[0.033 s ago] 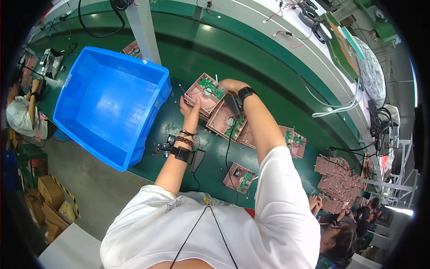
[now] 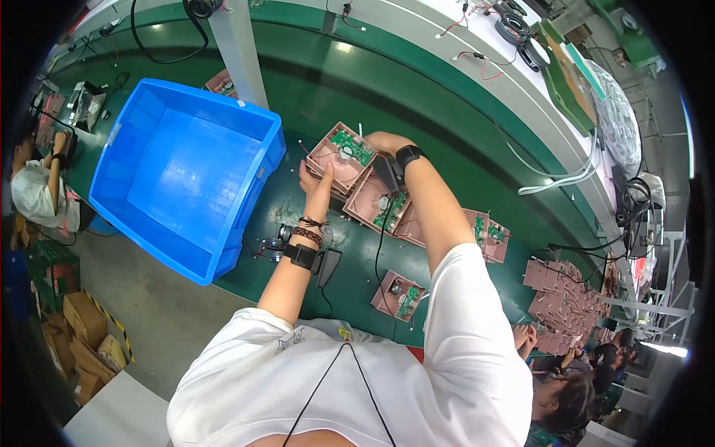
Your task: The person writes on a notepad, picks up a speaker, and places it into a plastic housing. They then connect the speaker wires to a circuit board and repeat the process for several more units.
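Note:
Both of my hands hold a pink square tray (image 2: 337, 158) with a green circuit board in it, lifted slightly over the green belt (image 2: 417, 89). My left hand (image 2: 316, 181) grips its near edge, and my right hand (image 2: 381, 141), with a black wristband, grips its far right corner. A second pink tray with a board (image 2: 376, 203) lies just under and to the right of the held one. Another such tray (image 2: 398, 294) lies closer to me.
A large empty blue bin (image 2: 186, 171) stands to the left, by a metal post (image 2: 238, 52). More pink trays (image 2: 488, 231) lie along the belt, with a pile (image 2: 558, 298) at right. Other people sit at far left (image 2: 37, 197) and lower right (image 2: 558, 398).

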`<state>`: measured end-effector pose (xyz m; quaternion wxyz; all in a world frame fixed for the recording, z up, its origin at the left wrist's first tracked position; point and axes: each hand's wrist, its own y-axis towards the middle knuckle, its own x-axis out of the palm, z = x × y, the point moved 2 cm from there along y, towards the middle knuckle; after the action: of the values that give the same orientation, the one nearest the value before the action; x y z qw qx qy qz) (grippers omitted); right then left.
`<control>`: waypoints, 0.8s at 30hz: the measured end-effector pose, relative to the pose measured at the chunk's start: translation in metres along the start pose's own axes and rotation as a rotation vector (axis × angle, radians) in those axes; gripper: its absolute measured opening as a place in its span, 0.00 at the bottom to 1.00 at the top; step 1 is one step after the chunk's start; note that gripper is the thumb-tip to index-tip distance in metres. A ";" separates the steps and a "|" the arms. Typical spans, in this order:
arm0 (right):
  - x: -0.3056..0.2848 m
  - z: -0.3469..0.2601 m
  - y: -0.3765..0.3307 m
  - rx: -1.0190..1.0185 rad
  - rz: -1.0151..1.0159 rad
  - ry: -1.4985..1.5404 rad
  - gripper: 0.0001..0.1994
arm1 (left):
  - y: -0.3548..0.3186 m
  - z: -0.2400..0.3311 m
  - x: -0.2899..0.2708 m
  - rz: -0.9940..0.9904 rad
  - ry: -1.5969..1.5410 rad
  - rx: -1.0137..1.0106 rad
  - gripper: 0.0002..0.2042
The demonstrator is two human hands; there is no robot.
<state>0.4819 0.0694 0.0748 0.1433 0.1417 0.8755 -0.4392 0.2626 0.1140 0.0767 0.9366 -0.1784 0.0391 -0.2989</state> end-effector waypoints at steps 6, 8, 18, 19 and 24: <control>0.008 -0.019 -0.008 -0.023 0.057 -0.045 0.14 | -0.005 0.000 -0.010 0.048 0.053 0.031 0.44; 0.010 -0.018 -0.007 -0.046 0.074 -0.109 0.14 | -0.008 -0.005 -0.016 0.051 0.004 0.039 0.43; -0.014 -0.055 -0.224 -0.403 0.610 -0.725 0.14 | -0.057 -0.009 -0.049 0.202 0.194 0.310 0.21; -0.001 -0.059 -0.273 -0.525 0.576 -0.677 0.12 | -0.076 -0.004 -0.049 0.129 0.237 0.386 0.18; 0.060 0.006 -0.407 -0.806 0.348 -0.552 0.10 | -0.141 -0.040 -0.026 -0.433 0.456 0.364 0.11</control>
<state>0.2747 -0.1619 0.3454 0.4831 0.0976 0.8682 -0.0579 0.1570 0.0098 0.0893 0.8353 0.0583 0.1545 -0.5244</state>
